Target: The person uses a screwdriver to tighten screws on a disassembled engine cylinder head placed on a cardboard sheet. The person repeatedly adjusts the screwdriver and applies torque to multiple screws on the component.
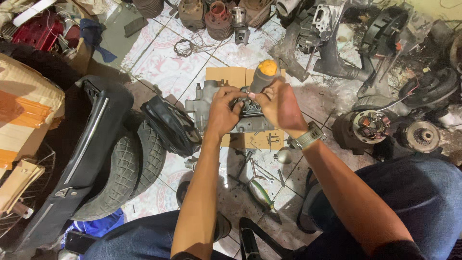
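Blue-jeaned knees (414, 202) nearest. Left hand (222, 113) clamps grey cast-metal engine casing (211, 103) on cardboard sheet (230, 76), mid-floor. Right hand (279, 103) wraps orange-capped screwdriver handle (264, 74). Casing looks heavy, rigid, probably oily; I'd grab its edges.

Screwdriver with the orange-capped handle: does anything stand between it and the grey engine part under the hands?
Nothing visible does. The right hand holds the screwdriver down onto the engine part, where the left hand rests; the tip is hidden behind the fingers.

Warm overhead light brightens the centre of the frame; corners fall dim, edges bend wide-angle, and fine detail looks soft and smeared.
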